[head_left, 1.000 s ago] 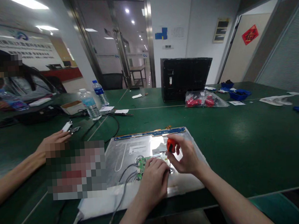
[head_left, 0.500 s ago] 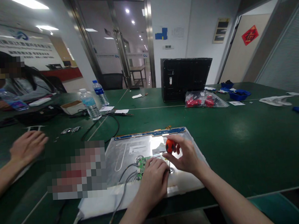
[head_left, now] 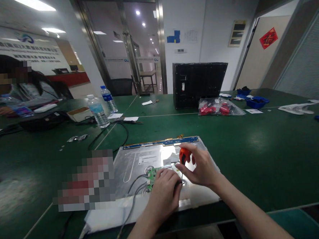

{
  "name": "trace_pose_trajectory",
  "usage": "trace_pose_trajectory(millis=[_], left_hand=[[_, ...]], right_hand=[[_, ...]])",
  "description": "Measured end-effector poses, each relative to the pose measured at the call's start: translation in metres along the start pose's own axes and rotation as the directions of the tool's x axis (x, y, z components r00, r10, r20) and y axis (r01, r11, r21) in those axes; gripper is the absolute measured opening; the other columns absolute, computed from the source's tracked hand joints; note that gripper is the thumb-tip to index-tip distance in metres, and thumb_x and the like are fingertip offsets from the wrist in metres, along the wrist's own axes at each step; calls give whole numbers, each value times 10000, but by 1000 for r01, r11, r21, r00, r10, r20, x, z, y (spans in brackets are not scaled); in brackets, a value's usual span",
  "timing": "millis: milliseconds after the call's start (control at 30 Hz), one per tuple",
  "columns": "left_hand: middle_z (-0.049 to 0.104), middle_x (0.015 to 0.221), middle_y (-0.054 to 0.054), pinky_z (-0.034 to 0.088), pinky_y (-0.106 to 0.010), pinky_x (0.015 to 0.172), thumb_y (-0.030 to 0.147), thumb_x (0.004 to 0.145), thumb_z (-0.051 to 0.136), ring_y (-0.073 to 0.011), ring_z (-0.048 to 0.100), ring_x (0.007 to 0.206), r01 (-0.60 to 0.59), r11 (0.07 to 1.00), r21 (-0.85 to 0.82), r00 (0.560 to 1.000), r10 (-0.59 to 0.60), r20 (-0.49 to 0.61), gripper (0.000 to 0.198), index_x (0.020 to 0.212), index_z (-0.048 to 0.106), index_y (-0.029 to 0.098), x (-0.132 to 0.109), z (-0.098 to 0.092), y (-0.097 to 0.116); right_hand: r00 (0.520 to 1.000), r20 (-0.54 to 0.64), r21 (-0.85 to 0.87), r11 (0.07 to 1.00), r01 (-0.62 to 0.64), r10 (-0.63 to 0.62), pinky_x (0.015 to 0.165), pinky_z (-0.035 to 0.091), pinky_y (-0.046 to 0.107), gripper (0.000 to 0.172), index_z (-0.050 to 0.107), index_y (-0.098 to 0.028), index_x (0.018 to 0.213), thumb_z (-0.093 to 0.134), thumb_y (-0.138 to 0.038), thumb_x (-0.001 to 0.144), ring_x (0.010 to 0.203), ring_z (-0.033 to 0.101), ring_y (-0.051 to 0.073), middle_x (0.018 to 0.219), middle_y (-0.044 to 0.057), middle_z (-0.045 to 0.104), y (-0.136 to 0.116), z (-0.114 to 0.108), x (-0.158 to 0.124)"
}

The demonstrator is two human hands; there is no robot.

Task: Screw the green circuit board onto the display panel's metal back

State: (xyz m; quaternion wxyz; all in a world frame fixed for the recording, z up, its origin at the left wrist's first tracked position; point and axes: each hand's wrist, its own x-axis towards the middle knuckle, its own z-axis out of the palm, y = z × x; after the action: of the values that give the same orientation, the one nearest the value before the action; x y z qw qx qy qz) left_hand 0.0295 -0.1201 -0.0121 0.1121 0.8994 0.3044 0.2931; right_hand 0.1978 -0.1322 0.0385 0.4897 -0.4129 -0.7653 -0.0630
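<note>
A silver display panel (head_left: 140, 160) lies back-up on the green table (head_left: 258, 146), with a small green circuit board (head_left: 151, 174) and grey cables (head_left: 131, 193) on it. My right hand (head_left: 201, 167) pinches a small screwdriver with an orange handle (head_left: 184, 155), held upright with its tip down on the panel. My left hand (head_left: 164, 193) rests curled on the panel beside the circuit board, its fingers against the screwdriver's tip.
A black monitor casing (head_left: 199, 82) stands behind, beside a clear bag of red parts (head_left: 217, 108). Two water bottles (head_left: 98, 110), a cardboard box (head_left: 78, 113) and black cables (head_left: 114, 131) lie at the left. Another person (head_left: 24, 84) sits at far left. Blue items (head_left: 255, 101) sit at right.
The other person's hand at the left drew back across the table and is gone from view. My own hands stay in place on the panel.
</note>
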Motion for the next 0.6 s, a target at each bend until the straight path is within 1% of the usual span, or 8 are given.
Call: trace_pose_trajectory(millis=[67,167,300,367,500,600], left_hand=[[636,821,-32,398,-419,879,94,791,527,-227,562,844,3,1000,3,1000,-3,7,115,781,574,199,1,0,0],[636,824,-32,395,-424,883,95,796,524,-229,560,845,7,1000,7,1000,-7,24,119,780,577,200,1,-1,0],[633,814,-28,397,-418,880,94,796,527,-227,560,838,3,1000,5,1000,-3,14,123,772,574,205,0,0,-1],[634,816,-27,398,-413,881,89,794,526,-223,562,835,-3,1000,3,1000,3,6,128,774,572,206,0,1,-2],[635,826,-28,400,-411,885,87,799,519,-220,562,842,-16,1000,-2,1000,16,1,129,786,573,204,0,1,-2],[636,831,-29,400,-413,886,87,803,518,-220,561,845,-14,1000,4,1000,14,5,128,784,570,202,1,0,-1]], right_hand=[[999,41,-59,998,-31,33,527,402,227,363,438,-196,1171,600,-315,869,560,553,117,733,-9,626,-1,-4,4],[986,143,-120,990,-69,86,543,381,227,325,461,-201,1145,606,-287,866,566,550,113,745,-13,637,-5,-11,9],[934,335,-150,985,-79,126,565,371,234,342,460,-215,1168,571,-195,845,611,558,116,844,-5,663,-13,-23,18],[906,399,-184,980,-74,143,568,366,242,353,461,-215,1177,553,-179,838,632,572,126,883,5,672,-17,-30,23],[870,458,-237,969,-77,181,586,370,256,292,506,-205,1130,576,-236,848,669,599,148,871,15,684,-22,-39,32],[859,477,-233,969,-82,188,627,395,265,272,540,-203,1125,593,-248,862,711,609,149,911,20,687,-22,-44,36]])
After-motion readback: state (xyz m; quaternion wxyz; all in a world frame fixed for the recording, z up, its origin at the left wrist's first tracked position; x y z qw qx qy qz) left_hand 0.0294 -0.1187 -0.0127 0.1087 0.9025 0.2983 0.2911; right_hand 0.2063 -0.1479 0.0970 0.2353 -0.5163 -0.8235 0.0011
